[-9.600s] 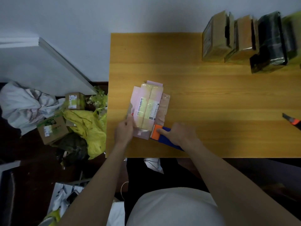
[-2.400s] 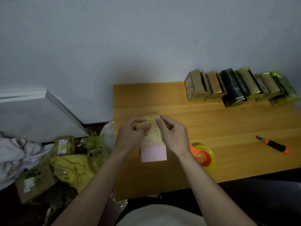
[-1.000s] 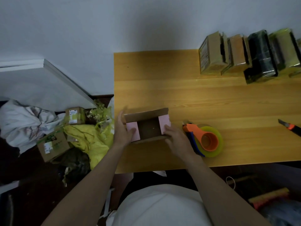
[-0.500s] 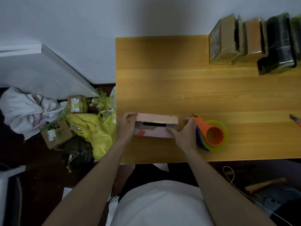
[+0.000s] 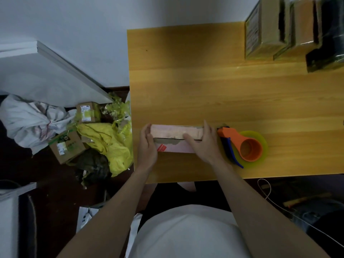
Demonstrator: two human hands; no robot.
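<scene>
Box, pink card: pink box (image 5: 175, 134), long and low, lies flat on table (image 5: 204, 90) nr the front edge, left-of-centre, long side facing the person. Lid flap folded down over the top; brown torn strip runs along the front seam. Small red label (image 5: 161, 147) on front face, low left.

Hands, 2 pcs:
- left hand (image 5: 148, 146): grips the box's left end. Fingers pressed together & curled round the end wall, thumb laid on the top corner.
- right hand (image 5: 202, 144): grips the right end. Fingers together, hooked over the far top edge; thumb stretched out left along the front seam, pressing the flap down. Fingertips on the far side hidden, so can't tell how they lie there.

Tape dispenser: tape dispenser (image 5: 242, 144), orange body w/ blue handle, yellow-green roll, on table just beside the right hand, not touching the box.

Parcels: wrapped parcels (image 5: 264, 28), row standing at the far right of table, well apart from the box; 2 brown in clear film, 1 black (image 5: 329, 34) at frame edge.

Floor, left of table:
- yellow bag (image 5: 109, 144), crumpled, against the table side.
- small cartons (image 5: 88, 112), 2 pcs, w/ white labels, beside the bag.
- white cloth bundle (image 5: 28, 118), far left.
- white board (image 5: 46, 71), leaning at the wall.
</scene>
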